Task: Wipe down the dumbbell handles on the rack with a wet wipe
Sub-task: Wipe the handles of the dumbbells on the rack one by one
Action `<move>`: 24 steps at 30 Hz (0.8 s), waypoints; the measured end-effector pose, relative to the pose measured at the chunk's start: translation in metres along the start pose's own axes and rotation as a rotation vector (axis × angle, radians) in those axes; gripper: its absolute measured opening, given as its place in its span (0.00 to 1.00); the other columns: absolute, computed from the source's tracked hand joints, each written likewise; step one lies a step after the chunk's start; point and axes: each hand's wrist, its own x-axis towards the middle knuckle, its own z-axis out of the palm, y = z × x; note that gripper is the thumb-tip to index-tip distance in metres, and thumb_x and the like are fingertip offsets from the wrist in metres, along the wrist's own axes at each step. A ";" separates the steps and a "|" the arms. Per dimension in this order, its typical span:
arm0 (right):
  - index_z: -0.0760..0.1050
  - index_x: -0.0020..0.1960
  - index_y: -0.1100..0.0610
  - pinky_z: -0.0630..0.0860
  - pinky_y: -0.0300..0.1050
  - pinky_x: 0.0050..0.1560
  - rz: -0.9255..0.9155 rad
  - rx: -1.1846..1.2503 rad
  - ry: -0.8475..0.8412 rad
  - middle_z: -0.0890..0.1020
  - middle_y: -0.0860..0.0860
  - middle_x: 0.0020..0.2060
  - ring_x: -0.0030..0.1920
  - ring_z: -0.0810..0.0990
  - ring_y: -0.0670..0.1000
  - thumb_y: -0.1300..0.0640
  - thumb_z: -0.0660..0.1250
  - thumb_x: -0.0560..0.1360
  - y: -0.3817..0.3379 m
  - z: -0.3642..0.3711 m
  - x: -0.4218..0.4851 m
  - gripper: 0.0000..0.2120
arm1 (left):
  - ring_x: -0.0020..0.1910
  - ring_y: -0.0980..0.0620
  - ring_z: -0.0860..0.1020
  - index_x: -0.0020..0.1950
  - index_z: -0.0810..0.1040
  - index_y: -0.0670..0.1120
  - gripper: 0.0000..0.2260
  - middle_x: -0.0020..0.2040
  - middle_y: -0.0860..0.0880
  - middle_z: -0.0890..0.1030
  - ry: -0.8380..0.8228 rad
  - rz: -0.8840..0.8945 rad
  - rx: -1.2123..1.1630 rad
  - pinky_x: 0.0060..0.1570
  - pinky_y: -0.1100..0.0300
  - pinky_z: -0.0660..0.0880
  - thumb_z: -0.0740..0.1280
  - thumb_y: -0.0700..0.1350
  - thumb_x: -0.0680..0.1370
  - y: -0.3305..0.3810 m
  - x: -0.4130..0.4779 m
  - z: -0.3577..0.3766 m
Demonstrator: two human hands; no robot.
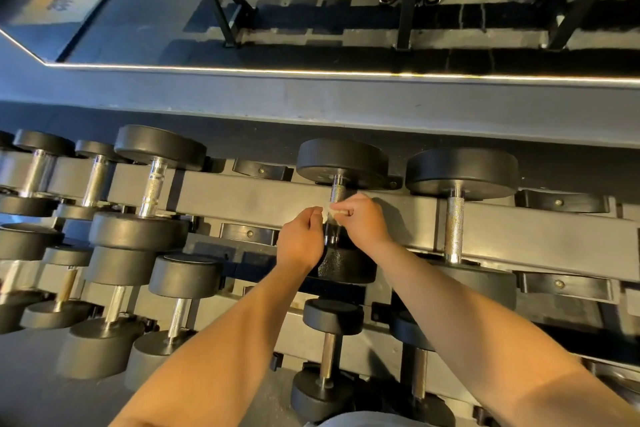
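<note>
Behind the rack (242,198) runs a long mirror (311,10) that shows the dark gym floor. On the rack the weights lie in rows, each with its bar pointing toward the person, so it is easy to reach from the front. Both hands meet over the handle (336,191) of one middle dumbbell (343,159) in the upper row. The left hand (301,239) and the right hand (363,222), fingers curled, each pinch one end of a small pale wipe (327,211). It seems to lie across the handle, probably so it can be drawn around the metal. It is too blurred to say if it touches
</note>
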 end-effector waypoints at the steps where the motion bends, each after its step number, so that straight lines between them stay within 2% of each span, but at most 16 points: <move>1: 0.83 0.60 0.56 0.68 0.30 0.51 0.019 -0.004 -0.045 0.78 0.51 0.55 0.55 0.78 0.50 0.62 0.69 0.78 0.000 -0.002 -0.002 0.12 | 0.53 0.55 0.76 0.71 0.76 0.50 0.18 0.61 0.49 0.82 0.003 -0.006 0.006 0.53 0.63 0.68 0.53 0.51 0.87 0.001 0.000 0.000; 4: 0.83 0.60 0.56 0.70 0.35 0.54 0.065 0.023 -0.064 0.79 0.52 0.57 0.57 0.77 0.50 0.62 0.69 0.78 -0.005 -0.006 0.009 0.12 | 0.50 0.57 0.74 0.68 0.78 0.50 0.17 0.60 0.49 0.83 0.002 -0.014 0.007 0.48 0.66 0.67 0.53 0.50 0.87 0.001 -0.001 0.001; 8: 0.83 0.61 0.55 0.69 0.36 0.53 0.097 0.086 0.082 0.78 0.52 0.59 0.58 0.77 0.51 0.63 0.69 0.79 -0.015 -0.005 0.019 0.12 | 0.58 0.52 0.78 0.69 0.78 0.52 0.18 0.64 0.50 0.82 0.002 -0.041 0.004 0.56 0.62 0.69 0.53 0.50 0.86 -0.001 0.001 0.002; 12: 0.83 0.60 0.54 0.73 0.38 0.56 0.113 0.060 -0.063 0.81 0.52 0.58 0.58 0.79 0.51 0.62 0.70 0.78 0.001 0.000 -0.005 0.12 | 0.55 0.55 0.76 0.70 0.77 0.52 0.18 0.64 0.49 0.82 -0.001 -0.032 0.000 0.56 0.61 0.70 0.53 0.50 0.86 -0.002 0.001 0.003; 15: 0.83 0.60 0.55 0.75 0.45 0.64 0.219 0.039 -0.187 0.82 0.54 0.59 0.59 0.79 0.52 0.65 0.71 0.76 0.007 -0.002 -0.014 0.14 | 0.55 0.54 0.77 0.70 0.76 0.53 0.17 0.64 0.50 0.82 -0.012 -0.018 0.002 0.55 0.61 0.71 0.53 0.51 0.86 -0.003 0.001 0.004; 17: 0.83 0.59 0.55 0.75 0.46 0.63 0.230 -0.004 -0.205 0.83 0.53 0.58 0.59 0.79 0.52 0.64 0.71 0.76 0.004 -0.004 -0.010 0.13 | 0.57 0.52 0.79 0.70 0.76 0.54 0.17 0.64 0.50 0.82 -0.019 -0.004 0.013 0.55 0.60 0.71 0.53 0.51 0.86 -0.003 0.001 0.003; 19: 0.84 0.56 0.53 0.76 0.41 0.58 0.212 0.080 -0.083 0.83 0.50 0.55 0.57 0.79 0.50 0.64 0.69 0.77 0.001 -0.007 -0.003 0.11 | 0.56 0.53 0.78 0.70 0.77 0.54 0.17 0.64 0.50 0.81 -0.021 -0.001 0.015 0.55 0.60 0.72 0.54 0.51 0.86 -0.002 0.001 0.002; 22: 0.85 0.54 0.52 0.71 0.29 0.47 0.221 0.263 0.211 0.80 0.47 0.54 0.54 0.79 0.47 0.64 0.67 0.79 -0.002 -0.007 0.012 0.11 | 0.55 0.58 0.74 0.70 0.77 0.54 0.17 0.65 0.51 0.81 -0.018 0.007 0.019 0.56 0.62 0.70 0.54 0.50 0.86 -0.002 0.001 0.002; 24: 0.85 0.54 0.52 0.73 0.32 0.50 0.220 0.289 0.280 0.79 0.49 0.56 0.55 0.79 0.49 0.64 0.67 0.79 -0.008 -0.003 0.022 0.11 | 0.55 0.59 0.74 0.69 0.78 0.54 0.17 0.64 0.52 0.81 -0.017 0.020 0.012 0.55 0.64 0.68 0.55 0.50 0.86 -0.001 0.001 0.002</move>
